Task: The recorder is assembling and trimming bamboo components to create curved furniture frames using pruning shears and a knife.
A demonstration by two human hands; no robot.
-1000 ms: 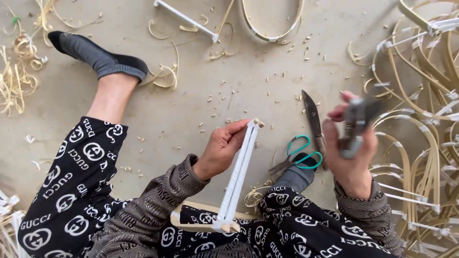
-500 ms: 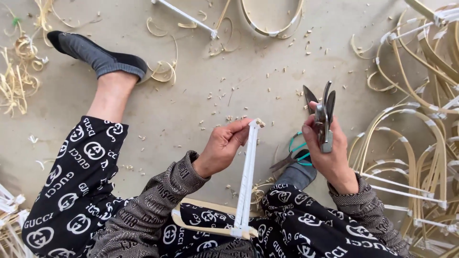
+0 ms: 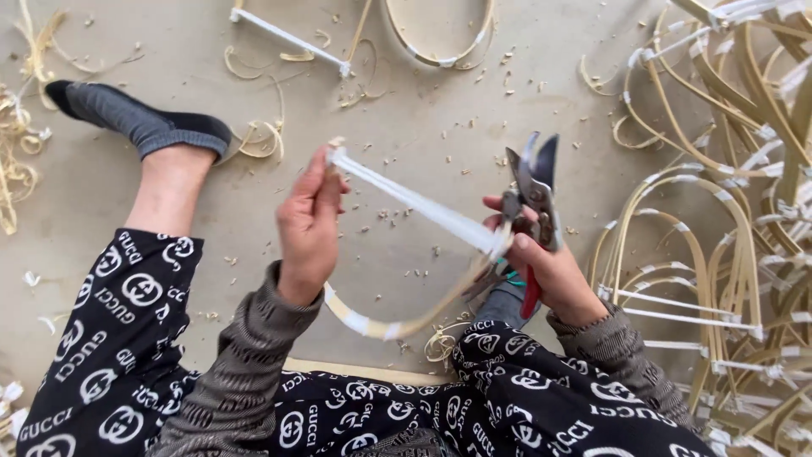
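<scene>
Cane hoop (image 3: 406, 203) pinched: left hand (image 3: 309, 228) raised, right hand (image 3: 541, 267) gripping shears (image 3: 534, 190).

Concrete floor (image 3: 169, 34), seen beyond my fingers. Pale shavings (image 3: 262, 135) and chips lie scattered on it; to the right of my right-hand fingers, a heap of bent cane frames (image 3: 719, 220); farther ahead, an oval hoop (image 3: 440, 38).

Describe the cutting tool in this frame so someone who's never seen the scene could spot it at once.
Start at the heap of bent cane hoops on the right, then move inward to the person's right hand. The pruning shears stand in its grip, blades up and parted. They are the only metal, red-handled thing among pale strips.
</scene>
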